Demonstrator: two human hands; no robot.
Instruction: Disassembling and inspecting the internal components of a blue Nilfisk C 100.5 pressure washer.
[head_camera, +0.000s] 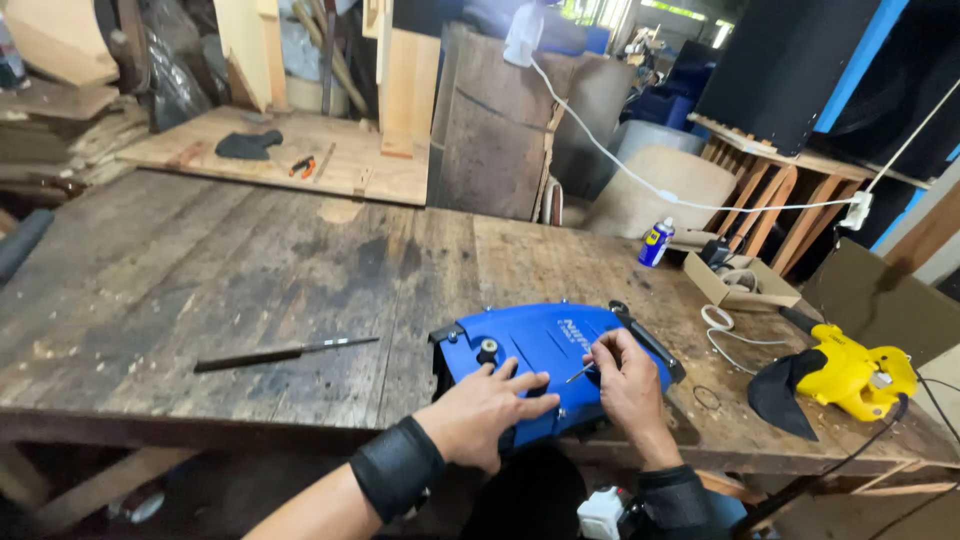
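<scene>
A blue machine cover (545, 345) lay at the near edge of the worn wooden workbench (200, 270), right in front of the person. The left hand (490, 405) rested flat on it, fingers spread and open, just below a small black knob (488, 351). The right hand (625, 380) sat on the cover's right side, its fingers pinched around a thin metal tool (580, 373) whose tip touched the blue surface. Both wrists wore black bands. A long dark file (285, 352) lay on the bench well to the left. To the right sat a yellow power tool (850, 372) with a black cloth beside it, an open cardboard box (742, 282) and a blue spray can (656, 241) farther back.
</scene>
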